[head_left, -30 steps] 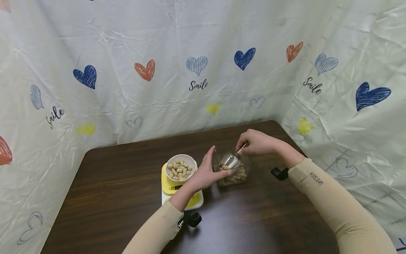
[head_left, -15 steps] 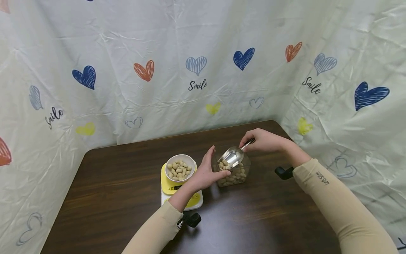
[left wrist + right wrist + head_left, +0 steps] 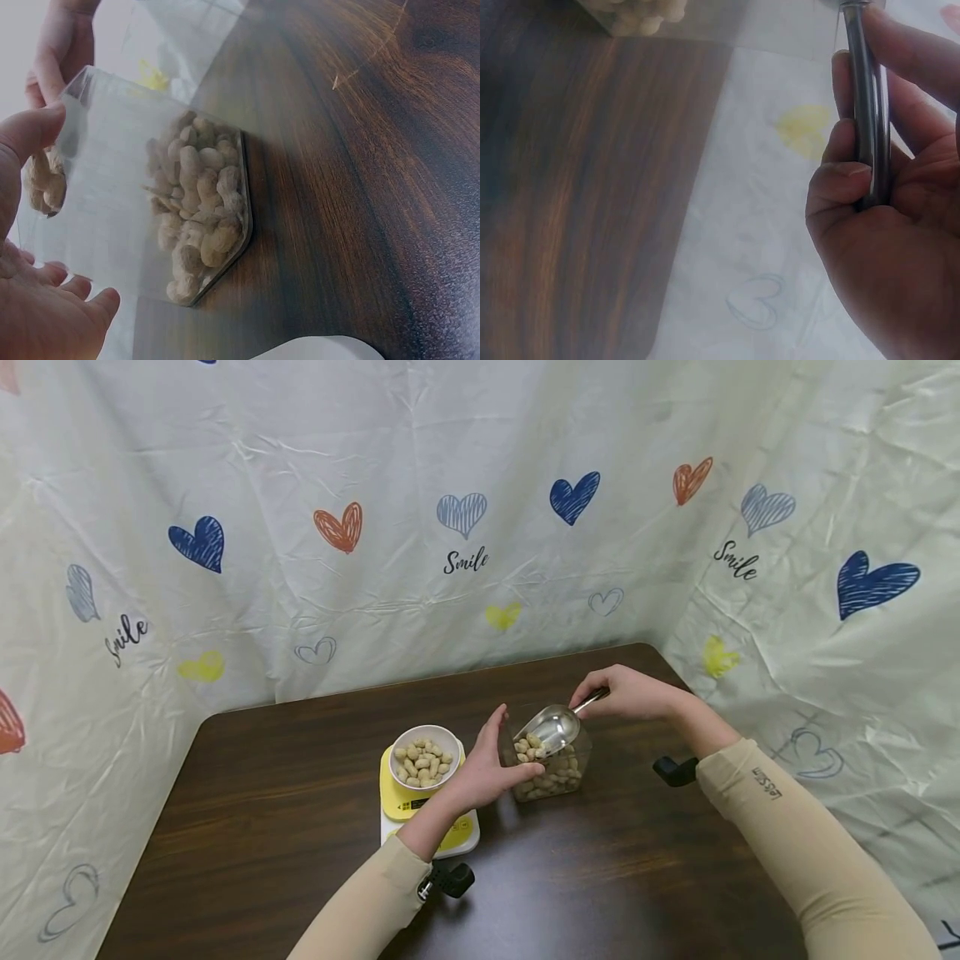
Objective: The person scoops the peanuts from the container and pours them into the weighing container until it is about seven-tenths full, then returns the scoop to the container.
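Observation:
A clear plastic container of unshelled peanuts stands on the table. My left hand holds it, thumb across the near rim and fingers along the left side. With my right hand I grip the dark handle of a metal scoop. The scoop tilts down to the left inside the container's mouth, with several peanuts in its bowl. Left of my left hand, a white bowl of peanuts sits on a yellow and white kitchen scale, partly covered by my left wrist.
The dark wooden table runs under everything. A white curtain printed with hearts hangs behind it and along both sides. Black wrist cameras sit on both forearms.
The scoop has tipped up and shifted slightly right with my right hand, its hollow now showing with peanuts in it. My left hand and the bowl on the scale stay put.

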A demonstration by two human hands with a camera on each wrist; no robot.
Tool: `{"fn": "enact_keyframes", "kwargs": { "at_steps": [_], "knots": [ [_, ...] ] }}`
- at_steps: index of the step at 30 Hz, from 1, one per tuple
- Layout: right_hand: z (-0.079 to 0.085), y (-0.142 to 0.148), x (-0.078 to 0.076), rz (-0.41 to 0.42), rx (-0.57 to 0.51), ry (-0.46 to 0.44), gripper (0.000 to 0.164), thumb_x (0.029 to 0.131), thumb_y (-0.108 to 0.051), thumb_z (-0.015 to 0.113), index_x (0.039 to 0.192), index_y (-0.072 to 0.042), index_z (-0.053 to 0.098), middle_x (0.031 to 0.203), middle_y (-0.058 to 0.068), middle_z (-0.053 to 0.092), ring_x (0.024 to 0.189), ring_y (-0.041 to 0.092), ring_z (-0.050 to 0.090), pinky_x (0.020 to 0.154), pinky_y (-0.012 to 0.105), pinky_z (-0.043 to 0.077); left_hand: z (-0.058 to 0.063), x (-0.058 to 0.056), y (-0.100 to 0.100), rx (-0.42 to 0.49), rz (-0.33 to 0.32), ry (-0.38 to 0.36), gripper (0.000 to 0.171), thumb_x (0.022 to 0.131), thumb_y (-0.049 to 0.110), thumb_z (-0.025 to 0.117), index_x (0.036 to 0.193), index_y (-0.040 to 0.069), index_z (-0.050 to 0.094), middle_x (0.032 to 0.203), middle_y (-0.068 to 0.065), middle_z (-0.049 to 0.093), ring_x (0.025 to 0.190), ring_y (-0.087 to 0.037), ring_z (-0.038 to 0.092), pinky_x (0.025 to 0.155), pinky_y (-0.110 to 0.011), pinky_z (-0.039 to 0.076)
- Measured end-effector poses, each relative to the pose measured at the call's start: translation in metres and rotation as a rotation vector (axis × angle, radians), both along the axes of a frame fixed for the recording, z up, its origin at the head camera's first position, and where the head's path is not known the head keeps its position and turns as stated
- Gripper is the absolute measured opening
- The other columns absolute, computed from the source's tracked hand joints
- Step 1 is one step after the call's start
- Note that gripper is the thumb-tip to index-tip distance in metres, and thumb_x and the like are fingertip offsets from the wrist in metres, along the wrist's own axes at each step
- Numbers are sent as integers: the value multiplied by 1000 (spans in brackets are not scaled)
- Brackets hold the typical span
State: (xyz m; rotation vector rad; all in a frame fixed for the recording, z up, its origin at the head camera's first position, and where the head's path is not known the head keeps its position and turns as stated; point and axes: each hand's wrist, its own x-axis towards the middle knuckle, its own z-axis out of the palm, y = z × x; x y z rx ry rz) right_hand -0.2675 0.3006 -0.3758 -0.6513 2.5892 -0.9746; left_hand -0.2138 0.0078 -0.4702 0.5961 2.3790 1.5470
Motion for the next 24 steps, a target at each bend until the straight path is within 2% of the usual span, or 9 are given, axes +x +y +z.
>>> {"fn": "enact_keyframes", "kwargs": {
  "at_steps": [5, 13, 24],
  "knots": [
    [-1, 1, 4, 1, -13, -16, 19, 92, -28, 80, 107, -16, 77, 110, 2, 70, 99, 20, 64, 83, 36, 53, 2, 1, 0, -4, 4, -7, 112, 87, 49, 80, 166, 28, 4, 167, -6, 19, 152, -22, 19, 117, -51, 27],
    [-6, 4, 7, 9, -10, 16, 17, 92, -29, 79, 107, -20, 78, 114, 0, 70, 104, 20, 62, 86, 38, 52, 2, 1, 0, -7, 10, 0, 114, 84, 51, 82, 166, 27, 5, 167, -6, 20, 152, -20, 20, 118, -49, 26],
    [-9, 7, 1, -13, -12, 7, 18, 93, -30, 78, 109, -20, 78, 115, 0, 70, 104, 19, 63, 84, 37, 52, 2, 1, 0, 6, 2, -15, 114, 85, 54, 80, 166, 30, 3, 167, -5, 18, 153, -21, 19, 117, -52, 27]
  ]
}}
